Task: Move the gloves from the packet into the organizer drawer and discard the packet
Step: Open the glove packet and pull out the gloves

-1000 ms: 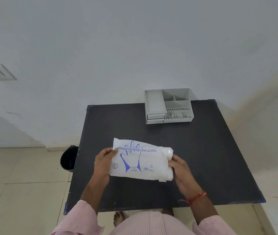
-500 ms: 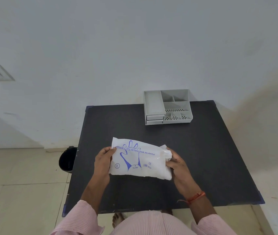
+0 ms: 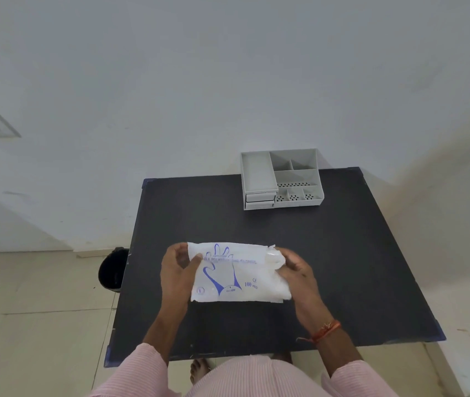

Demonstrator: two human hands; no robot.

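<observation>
A white glove packet [image 3: 236, 275] with a blue hand print is held just above the black table [image 3: 342, 253], near its front. My left hand [image 3: 178, 270] grips the packet's left edge. My right hand [image 3: 292, 266] pinches a bunch of clear gloves [image 3: 274, 257] that stick out of the packet's upper right end. The grey organizer [image 3: 281, 179] stands at the table's far edge, its two small drawers [image 3: 259, 199] shut at its front left.
A black waste bin [image 3: 110, 269] stands on the tiled floor just left of the table. A white wall runs behind the table. My bare feet show under the table's front edge.
My right hand has moved up to the packet's upper right end and closed on the gloves there. My left hand has shifted its grip on the left edge. The packet has tilted slightly.
</observation>
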